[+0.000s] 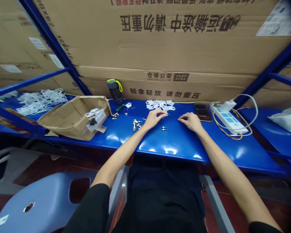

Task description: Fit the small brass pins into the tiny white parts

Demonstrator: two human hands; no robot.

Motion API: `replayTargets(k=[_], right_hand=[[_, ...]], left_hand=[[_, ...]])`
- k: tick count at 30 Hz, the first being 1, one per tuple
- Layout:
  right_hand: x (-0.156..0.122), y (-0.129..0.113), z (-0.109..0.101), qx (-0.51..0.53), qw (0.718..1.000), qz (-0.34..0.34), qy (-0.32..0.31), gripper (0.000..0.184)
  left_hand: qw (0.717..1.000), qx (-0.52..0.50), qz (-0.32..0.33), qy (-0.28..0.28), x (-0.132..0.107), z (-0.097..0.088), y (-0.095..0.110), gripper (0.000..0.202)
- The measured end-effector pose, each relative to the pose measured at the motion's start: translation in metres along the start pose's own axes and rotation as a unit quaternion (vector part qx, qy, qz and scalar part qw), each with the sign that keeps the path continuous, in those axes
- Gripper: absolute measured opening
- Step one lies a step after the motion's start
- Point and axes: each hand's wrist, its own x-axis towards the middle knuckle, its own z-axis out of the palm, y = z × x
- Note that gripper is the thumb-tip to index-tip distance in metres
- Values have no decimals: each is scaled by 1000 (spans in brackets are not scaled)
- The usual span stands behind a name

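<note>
My left hand (155, 119) is closed in a pinch above the blue tabletop, and a small thin metal pin (168, 114) sticks out from its fingertips. To its right, my right hand (191, 122) has thumb and forefinger pressed together; whatever lies between them is too small to make out. Two small brass-coloured metal pieces (164, 128) lie side by side on the table between and below the hands. A loose pile of similar metal pieces (136, 124) is left of my left wrist. Beyond the left hand are several white plastic pieces (161, 105).
An open cardboard box (63, 116) stands at left, near a green-handled screwdriver (120, 107) and a dark bottle (115, 92). A phone (203, 112) and a white power strip (230, 121) with cables are at right. White wire-like pieces (42, 100) lie far left.
</note>
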Motion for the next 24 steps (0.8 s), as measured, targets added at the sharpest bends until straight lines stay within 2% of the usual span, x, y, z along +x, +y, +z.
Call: replayTargets(k=[6,17,24], right_hand=[[-3,-21,-4,123,991,-45,2,22],[-5,-30,-2,252,966,-31,-46,26],[-7,-33,0,349,935,20,-54,40]], left_hand=[[998,29,43,-30,-1,2,0,21],[975,139,150,-86,-5,5,1,23],[974,138,157,-83,-5,4,3,25]])
